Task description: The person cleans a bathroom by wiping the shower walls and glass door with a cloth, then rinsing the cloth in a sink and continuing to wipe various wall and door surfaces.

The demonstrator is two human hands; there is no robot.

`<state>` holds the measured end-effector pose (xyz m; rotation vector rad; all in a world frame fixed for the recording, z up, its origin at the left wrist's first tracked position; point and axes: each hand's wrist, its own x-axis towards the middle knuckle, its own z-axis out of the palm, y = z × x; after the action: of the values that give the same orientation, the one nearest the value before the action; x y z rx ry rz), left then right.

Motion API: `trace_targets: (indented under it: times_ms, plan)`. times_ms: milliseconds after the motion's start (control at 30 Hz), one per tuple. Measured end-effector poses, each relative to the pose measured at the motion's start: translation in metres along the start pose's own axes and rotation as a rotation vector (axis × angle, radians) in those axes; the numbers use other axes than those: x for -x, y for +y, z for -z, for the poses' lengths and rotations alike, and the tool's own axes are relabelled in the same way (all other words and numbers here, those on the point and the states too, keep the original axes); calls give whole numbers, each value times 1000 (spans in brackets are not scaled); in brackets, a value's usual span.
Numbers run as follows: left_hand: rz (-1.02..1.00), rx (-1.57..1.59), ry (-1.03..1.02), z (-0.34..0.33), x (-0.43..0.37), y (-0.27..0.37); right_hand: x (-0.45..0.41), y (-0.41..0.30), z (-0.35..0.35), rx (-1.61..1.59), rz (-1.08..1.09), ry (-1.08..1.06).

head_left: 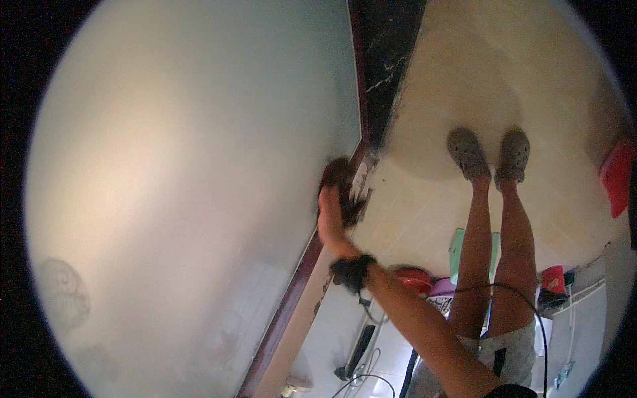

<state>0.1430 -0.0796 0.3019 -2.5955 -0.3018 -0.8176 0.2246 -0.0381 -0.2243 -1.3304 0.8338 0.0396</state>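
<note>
My right hand (329, 206) reaches across to a frosted glass pane (199, 149). It holds a dark, bunched thing (339, 171), seemingly a cloth, against the pane's edge and its dark red-brown frame (298, 278). Blur hides the fingertips and part of the held thing. A dark scrunchie-like band (352, 271) circles the wrist. The frame's lower corner meets a worn, chipped patch (362, 181) by the floor. My left hand is out of view.
My feet in clogs (468, 149) stand on the tiled floor (448, 59). A black marble-like strip (388, 59) borders the pane. Red (410, 279) and purple (442, 287) basins lie behind my legs. A red object (617, 179) is at right; a black cable (542, 333) hangs near me.
</note>
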Motion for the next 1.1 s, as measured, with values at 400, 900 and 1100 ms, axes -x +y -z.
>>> trace_targets:
  times_ms: [400,900,1100]
  plan:
    - [72,117,28,-12,4,-9,-179,-346,66,-321,582,-4]
    - [46,4,15,6,-3,-24,-318,-62,45,-142,149,60]
    - [42,-2,-5,30,0,-37,-89,38,50,-672,-638,-191]
